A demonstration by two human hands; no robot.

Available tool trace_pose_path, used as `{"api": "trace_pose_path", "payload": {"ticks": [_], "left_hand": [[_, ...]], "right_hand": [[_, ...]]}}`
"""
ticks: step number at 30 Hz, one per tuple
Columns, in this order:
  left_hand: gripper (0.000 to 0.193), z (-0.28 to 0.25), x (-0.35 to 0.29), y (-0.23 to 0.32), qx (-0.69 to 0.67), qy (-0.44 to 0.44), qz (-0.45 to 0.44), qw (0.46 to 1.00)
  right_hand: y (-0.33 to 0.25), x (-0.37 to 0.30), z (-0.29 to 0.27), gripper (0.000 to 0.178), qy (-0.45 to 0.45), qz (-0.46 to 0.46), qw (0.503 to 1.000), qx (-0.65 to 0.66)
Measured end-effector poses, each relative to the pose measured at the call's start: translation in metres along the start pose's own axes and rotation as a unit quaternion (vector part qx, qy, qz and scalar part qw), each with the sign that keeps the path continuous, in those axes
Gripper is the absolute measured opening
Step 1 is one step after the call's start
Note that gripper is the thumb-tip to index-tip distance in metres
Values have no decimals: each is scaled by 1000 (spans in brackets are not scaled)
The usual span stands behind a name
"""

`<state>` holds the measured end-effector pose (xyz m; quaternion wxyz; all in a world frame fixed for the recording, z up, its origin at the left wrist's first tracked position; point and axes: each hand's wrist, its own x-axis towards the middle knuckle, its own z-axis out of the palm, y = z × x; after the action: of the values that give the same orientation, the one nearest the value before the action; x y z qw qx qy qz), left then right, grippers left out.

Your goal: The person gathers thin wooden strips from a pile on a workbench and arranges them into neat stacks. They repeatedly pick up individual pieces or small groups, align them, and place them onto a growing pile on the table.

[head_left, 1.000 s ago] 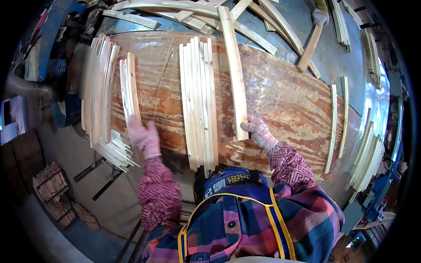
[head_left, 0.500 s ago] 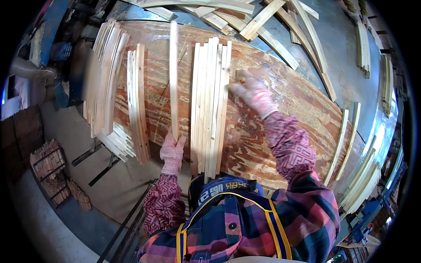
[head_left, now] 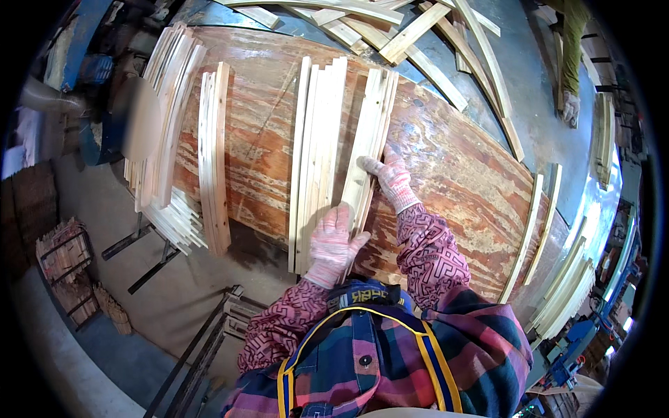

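Observation:
Two bundles of pale wooden strips lie side by side on the plywood board in front of me. My left hand, in a pale pink-stained work glove, rests over the near end of the left bundle, fingers stretched and thumb spread to the right. My right hand, gloved alike, grips the right bundle, its thumb over the top and its fingers along the right side. That bundle slants away to the right, leaving a gap at the far end. The fingers' undersides are hidden.
A smaller group of strips and a taller stack lie left on the plywood board. Loose boards cross on the blue surface beyond. Two single strips lie right. Another person's gloved hand shows top right.
My left hand has carried its single strip right to the bundle's left side and let it go. My right hand has moved in and gripped several strips, now parted toward the right.

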<state>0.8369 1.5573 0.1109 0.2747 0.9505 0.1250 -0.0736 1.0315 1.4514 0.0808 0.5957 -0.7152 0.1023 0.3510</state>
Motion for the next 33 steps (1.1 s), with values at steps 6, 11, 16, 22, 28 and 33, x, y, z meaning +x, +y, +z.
{"api": "trace_pose_path", "payload": {"ticks": [6,11,16,22,28,33], "left_hand": [[99,-16,40,16,-6,-153,-156,976],[80,-21,28,-8,-163,48,-103,980],[68,-63,42,-75,-75,107,-152,980],[71,-29,37,-160,-319,-61,-198,925],[82,-54,61,-141,-407,-131,-218,877],[98,-55,49,-149,-439,-104,-213,866]], "right_hand": [[-12,-11,-6,45,-27,36,998,54],[-17,-8,8,40,0,64,998,22],[-30,12,43,63,-27,-49,954,-295],[-146,187,-6,46,271,-453,708,-469],[-218,239,-50,62,206,-201,659,-695],[-161,134,-60,71,234,-143,699,-660]]}}
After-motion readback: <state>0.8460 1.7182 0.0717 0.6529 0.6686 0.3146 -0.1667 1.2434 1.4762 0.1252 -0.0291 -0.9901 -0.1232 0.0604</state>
